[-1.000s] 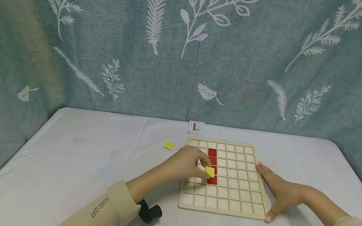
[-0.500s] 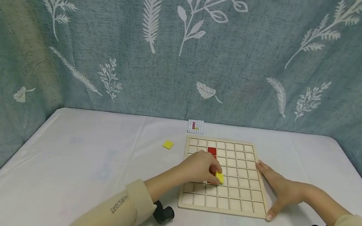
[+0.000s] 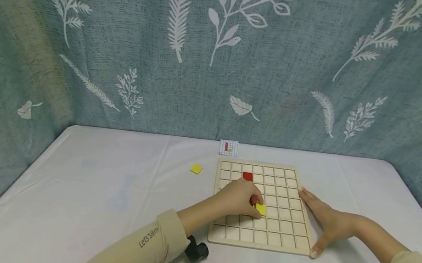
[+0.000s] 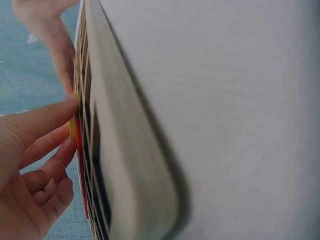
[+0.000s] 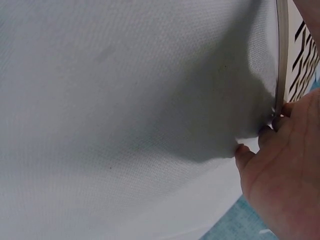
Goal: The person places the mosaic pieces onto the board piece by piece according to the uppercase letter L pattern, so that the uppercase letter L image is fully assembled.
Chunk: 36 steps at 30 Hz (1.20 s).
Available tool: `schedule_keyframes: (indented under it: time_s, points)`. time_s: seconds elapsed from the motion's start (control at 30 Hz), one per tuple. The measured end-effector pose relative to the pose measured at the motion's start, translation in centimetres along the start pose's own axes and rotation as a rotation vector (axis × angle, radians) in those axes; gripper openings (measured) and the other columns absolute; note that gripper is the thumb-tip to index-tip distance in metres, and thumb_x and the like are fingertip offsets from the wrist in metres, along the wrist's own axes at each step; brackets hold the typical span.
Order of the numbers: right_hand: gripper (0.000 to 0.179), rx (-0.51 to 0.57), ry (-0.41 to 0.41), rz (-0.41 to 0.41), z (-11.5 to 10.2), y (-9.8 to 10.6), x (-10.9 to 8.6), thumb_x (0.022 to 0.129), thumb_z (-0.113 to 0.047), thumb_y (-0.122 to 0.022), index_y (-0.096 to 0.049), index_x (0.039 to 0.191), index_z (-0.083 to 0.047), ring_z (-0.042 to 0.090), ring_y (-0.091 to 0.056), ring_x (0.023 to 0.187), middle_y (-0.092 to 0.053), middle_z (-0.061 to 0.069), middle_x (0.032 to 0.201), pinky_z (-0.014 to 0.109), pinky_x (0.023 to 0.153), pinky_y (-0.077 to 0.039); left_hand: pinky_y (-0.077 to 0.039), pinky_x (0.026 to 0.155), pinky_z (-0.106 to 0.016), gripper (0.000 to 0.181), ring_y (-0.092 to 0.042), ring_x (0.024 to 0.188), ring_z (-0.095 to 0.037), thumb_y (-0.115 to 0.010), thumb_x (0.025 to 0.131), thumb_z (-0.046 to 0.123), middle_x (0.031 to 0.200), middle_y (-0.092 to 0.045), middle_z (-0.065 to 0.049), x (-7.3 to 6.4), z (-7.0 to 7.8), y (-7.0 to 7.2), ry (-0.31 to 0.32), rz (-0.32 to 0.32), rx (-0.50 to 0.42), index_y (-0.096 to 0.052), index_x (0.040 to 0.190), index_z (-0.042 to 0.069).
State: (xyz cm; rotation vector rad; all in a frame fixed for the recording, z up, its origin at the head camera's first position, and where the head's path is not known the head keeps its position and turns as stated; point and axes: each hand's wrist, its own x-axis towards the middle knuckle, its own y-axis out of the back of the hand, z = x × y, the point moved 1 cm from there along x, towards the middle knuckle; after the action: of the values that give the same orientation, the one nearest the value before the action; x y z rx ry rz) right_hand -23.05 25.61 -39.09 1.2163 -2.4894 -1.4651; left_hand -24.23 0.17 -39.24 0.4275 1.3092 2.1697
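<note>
A wooden grid board [image 3: 285,216] lies on the white table. My left hand [image 3: 239,197] is over its left half and pinches a yellow square tile [image 3: 261,209] between thumb and fingers, low over the cells. In the left wrist view, the yellow tile [image 4: 73,127] is close to the board's face, and a strip of red [image 4: 80,160] shows beside it. One red tile [image 3: 247,176] sits in an upper cell; the left hand covers the cells below it. Along the board's right edge rests my right hand [image 3: 331,226], thumb and fingers spread, touching that edge.
Left of the board, a second yellow tile [image 3: 196,168] lies on the tablecloth [image 3: 101,187]. Behind the board is a small card [image 3: 228,148] printed with a grid and red and yellow squares. A patterned teal curtain [image 3: 183,94] hangs behind the table.
The left hand has carried the yellow tile right and slightly nearer, from over the red column to cells right of it. The hand now hides the lower red tiles. My right hand stays put.
</note>
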Motion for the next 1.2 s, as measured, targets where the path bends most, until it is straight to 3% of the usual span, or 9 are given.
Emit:
schedule_keyframes:
  time_s: [0.43, 0.77, 1.0, 1.2]
  points:
    - [0.139, 0.012, -0.004, -0.001, 0.0, -0.1, 0.0, 0.052, -0.038, -0.088, 0.007, 0.142, 0.009, 0.051, 0.007, 0.133, 0.012, 0.031, 0.148, 0.065, 0.103, -0.006, -0.041, 0.066, -0.016, 0.024, -0.051, 0.067, 0.001, -0.079, 0.072, 0.032, 0.073, -0.06, 0.013, 0.2, -0.3, -0.5, 0.005, 0.007, 0.006, -0.07, 0.09, 0.018]
    - [0.136, 0.023, 0.015, -0.008, 0.0, -0.1, 0.0, 0.054, -0.032, -0.088, 0.008, 0.142, 0.009, 0.052, 0.008, 0.132, 0.012, 0.032, 0.147, 0.066, 0.102, -0.006, -0.042, 0.067, -0.016, 0.021, -0.054, 0.073, 0.0, -0.073, 0.079, 0.034, 0.082, -0.066, 0.009, -0.2, 0.0, -0.3, -0.009, 0.011, -0.017, -0.071, 0.089, 0.016]
    - [0.136, 0.037, 0.02, -0.008, 0.1, -0.1, 0.0, 0.055, -0.032, -0.088, 0.009, 0.142, 0.009, 0.053, 0.009, 0.132, 0.013, 0.031, 0.147, 0.068, 0.101, -0.005, -0.044, 0.064, -0.015, 0.021, -0.058, 0.076, 0.001, -0.066, 0.084, 0.034, 0.093, -0.067, 0.009, -0.4, 0.3, 0.0, -0.046, -0.042, -0.171, -0.071, 0.098, 0.018]
    - [0.137, 0.033, 0.003, -0.016, 0.0, -0.1, 0.1, 0.055, -0.034, -0.087, 0.01, 0.142, 0.009, 0.052, 0.009, 0.133, 0.014, 0.031, 0.147, 0.068, 0.101, -0.005, -0.046, 0.066, -0.015, 0.022, -0.058, 0.074, 0.0, -0.066, 0.085, 0.029, 0.092, -0.066, 0.008, -0.5, 0.5, 0.6, -0.149, -0.115, -0.322, -0.069, 0.101, 0.014]
